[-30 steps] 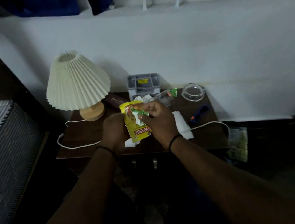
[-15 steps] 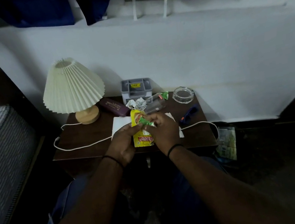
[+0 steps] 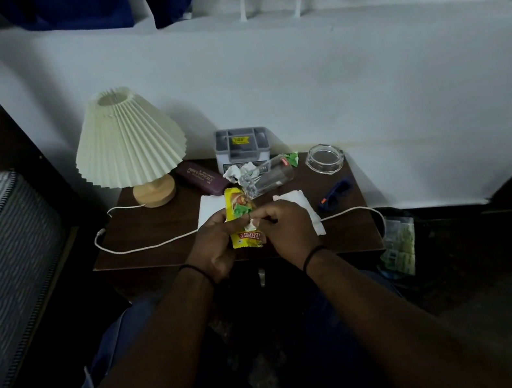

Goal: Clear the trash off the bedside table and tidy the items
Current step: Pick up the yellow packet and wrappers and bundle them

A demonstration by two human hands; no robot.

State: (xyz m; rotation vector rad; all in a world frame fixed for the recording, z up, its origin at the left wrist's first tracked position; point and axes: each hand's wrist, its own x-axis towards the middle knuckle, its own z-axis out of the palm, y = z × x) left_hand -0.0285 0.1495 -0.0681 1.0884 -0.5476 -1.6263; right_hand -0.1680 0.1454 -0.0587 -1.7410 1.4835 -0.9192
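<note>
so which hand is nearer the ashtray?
Right. The right hand is below and left of the ashtray, apart from it; the left hand sits farther left, across the yellow packet.

A: How many items appear?
B: One lamp point(image 3: 129, 141), one organiser box point(image 3: 241, 144), one ashtray point(image 3: 324, 159), one clear bottle point(image 3: 267, 178).
A: And wrappers?
B: One yellow packet point(image 3: 246, 240); two hands, left hand point(image 3: 214, 249) and right hand point(image 3: 288, 230).

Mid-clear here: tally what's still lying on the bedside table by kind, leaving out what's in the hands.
Lamp: 1
Maroon case: 1
Grey organiser box: 1
Clear tumbler on its side: 1
Glass ashtray: 1
Blue sunglasses: 1
White napkins: 2
Crumpled paper: 1
Green wrapper: 1
White cable: 1
Total: 11
</note>
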